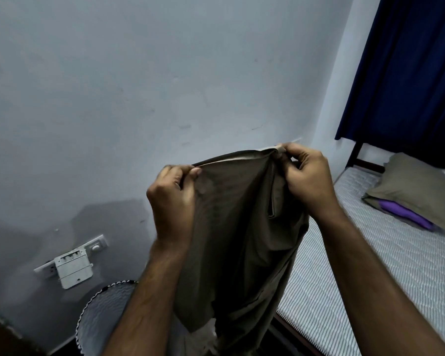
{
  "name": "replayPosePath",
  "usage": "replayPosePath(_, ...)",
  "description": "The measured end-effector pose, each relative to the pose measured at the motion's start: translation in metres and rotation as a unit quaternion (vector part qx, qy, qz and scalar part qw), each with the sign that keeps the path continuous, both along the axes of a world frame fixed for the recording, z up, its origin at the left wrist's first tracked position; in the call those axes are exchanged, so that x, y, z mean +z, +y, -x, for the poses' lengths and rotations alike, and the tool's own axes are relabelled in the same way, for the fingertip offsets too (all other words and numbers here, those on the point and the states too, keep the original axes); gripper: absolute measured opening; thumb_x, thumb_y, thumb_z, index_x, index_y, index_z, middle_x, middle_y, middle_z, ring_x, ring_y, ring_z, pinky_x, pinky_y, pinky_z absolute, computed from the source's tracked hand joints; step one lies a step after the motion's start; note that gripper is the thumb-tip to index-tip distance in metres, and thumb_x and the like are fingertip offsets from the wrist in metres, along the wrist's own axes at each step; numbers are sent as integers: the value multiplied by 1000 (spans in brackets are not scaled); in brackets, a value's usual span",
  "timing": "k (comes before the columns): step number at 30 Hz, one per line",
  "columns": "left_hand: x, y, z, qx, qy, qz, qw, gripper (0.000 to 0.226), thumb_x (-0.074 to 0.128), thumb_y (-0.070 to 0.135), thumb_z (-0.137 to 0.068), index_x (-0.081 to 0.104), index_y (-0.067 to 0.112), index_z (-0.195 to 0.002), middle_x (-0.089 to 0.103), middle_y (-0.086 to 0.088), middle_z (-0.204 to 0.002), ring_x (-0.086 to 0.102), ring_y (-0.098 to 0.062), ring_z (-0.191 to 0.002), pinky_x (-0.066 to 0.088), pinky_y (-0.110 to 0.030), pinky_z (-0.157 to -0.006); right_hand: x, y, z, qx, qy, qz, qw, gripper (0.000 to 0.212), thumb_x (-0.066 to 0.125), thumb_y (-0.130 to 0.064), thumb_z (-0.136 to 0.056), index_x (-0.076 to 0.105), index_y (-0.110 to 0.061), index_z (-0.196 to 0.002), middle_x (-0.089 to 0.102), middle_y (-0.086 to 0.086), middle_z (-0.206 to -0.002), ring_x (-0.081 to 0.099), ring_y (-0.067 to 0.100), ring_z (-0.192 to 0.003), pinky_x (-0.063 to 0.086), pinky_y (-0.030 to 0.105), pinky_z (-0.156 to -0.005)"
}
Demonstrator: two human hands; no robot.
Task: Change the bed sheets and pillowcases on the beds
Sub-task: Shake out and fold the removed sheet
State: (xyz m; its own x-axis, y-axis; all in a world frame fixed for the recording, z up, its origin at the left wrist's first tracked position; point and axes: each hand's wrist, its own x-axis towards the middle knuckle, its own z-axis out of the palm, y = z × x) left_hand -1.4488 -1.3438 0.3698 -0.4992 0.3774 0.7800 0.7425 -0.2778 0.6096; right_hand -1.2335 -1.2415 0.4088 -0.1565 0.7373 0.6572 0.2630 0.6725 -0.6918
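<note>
as fingers (190,173) curl, both pinch pillowcase (242,227)

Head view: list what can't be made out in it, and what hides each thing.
- Brown cloth: its lower end runs off the bottom edge, so sheet or pillowcase cannot be told.
- Left hand and right hand: fingertips tucked into the cloth's top hem.
- Purple item: mostly covered by the pillow.
- Mattress: cut off by the right edge and the right forearm.
- Round mesh object: hidden behind the left forearm, blurred.
</note>
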Motion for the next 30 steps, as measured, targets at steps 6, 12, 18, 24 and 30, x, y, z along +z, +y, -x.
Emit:
replayPosePath(6, -6, 4, 3, 54, -6, 66, 996, 9, 71, 16, -92, 63, 14, -96, 65, -1, -88, 59, -21, -84, 45, -33, -74, -1, -4, 5, -8, -22, -11, 1000, 17, 65, -33, -95, 76, -20, -96, 75, -4, -87, 70, 16, -86, 55, 41, -77)
replayPosePath(12, -11, 4, 8, 90, 87, 139, 982, 10, 70, 24, -91, 73, 24, -101, 70, 2, -85, 59, -26, -96, 31, -38, -89, -4, -4, 7, 4, -10, 17, 1000, 23, 65, -39, -96, 79, -20, -99, 72, -24, -83, 66, 2, -80, 53, 31, -74)
replayPosePath(18, -13, 2, 4, -101, 43, 145, 983, 16, 49, 27, -103, 53, 19, -89, 51, 3, -61, 48, -18, -57, 43, -39, -58, -5, 4, 4, -43, 15, 33, 998, 25, 64, -41, -95, 73, -24, -80, 63, -18, -63, 53, 6, -66, 51, 34, -63)
replayPosePath(24, -32, 2, -1, -19, 160, 249, 955, 17, 60, 37, -98, 58, 21, -96, 68, 0, -91, 63, -29, -87, 50, -39, -65, -3, 4, 5, -63, 54, 42, 996, 23, 63, -33, -96, 72, -25, -77, 58, -18, -63, 50, 7, -64, 47, 34, -62)
replayPosePath(30, -38, 7, 4, -54, -139, 147, 978, 23, 50, 27, -105, 55, 16, -85, 58, -2, -67, 57, -27, -69, 45, -41, -65, -7, 2, 9, -43, 39, 55, 997, 30, 62, -43, -93, 73, -16, -85, 68, 6, -72, 55, 11, -68, 53, 48, -68)
